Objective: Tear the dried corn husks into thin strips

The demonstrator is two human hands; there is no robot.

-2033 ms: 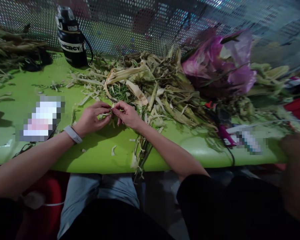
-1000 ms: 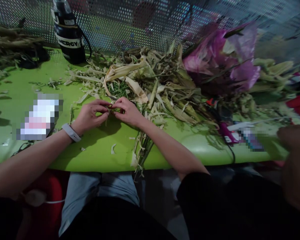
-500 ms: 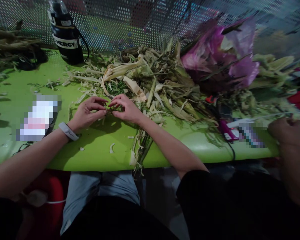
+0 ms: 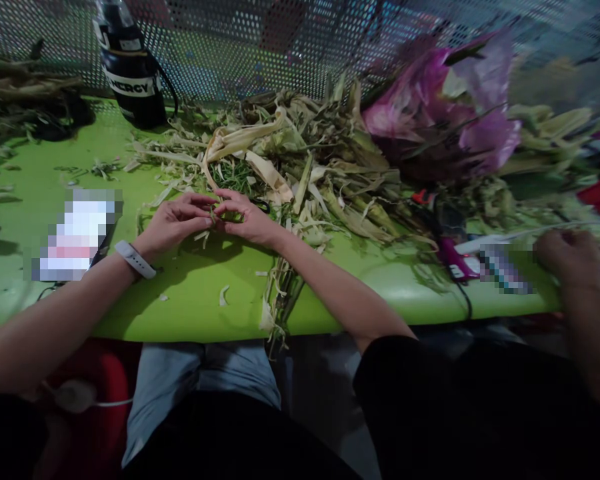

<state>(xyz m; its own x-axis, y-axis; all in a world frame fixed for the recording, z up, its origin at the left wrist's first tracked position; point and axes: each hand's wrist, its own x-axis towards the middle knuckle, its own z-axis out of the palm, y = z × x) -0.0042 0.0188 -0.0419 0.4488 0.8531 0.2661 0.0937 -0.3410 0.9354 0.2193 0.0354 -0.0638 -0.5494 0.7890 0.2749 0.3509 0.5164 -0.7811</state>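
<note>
My left hand (image 4: 173,223), with a white band on its wrist, and my right hand (image 4: 247,220) meet over the green table (image 4: 200,300). Both pinch a small green stem (image 4: 219,215) between their fingertips, with pale husk scraps hanging under it. Just beyond my fingers lies a big pile of dry leaves and husks (image 4: 300,160). A bundle of stems (image 4: 283,293) runs under my right forearm to the table's near edge.
A black bottle (image 4: 130,67) stands at the back left against a perforated metal screen. A purple plastic bag (image 4: 440,113) sits at the back right. A blurred-out phone (image 4: 77,233) lies to the left. Another person's hand (image 4: 573,257) works at the right edge near a pink tool (image 4: 453,260).
My hands stayed together on the stem, fingers shifting slightly as they work at it. The other person's hand at the right rose into view onto the table.
</note>
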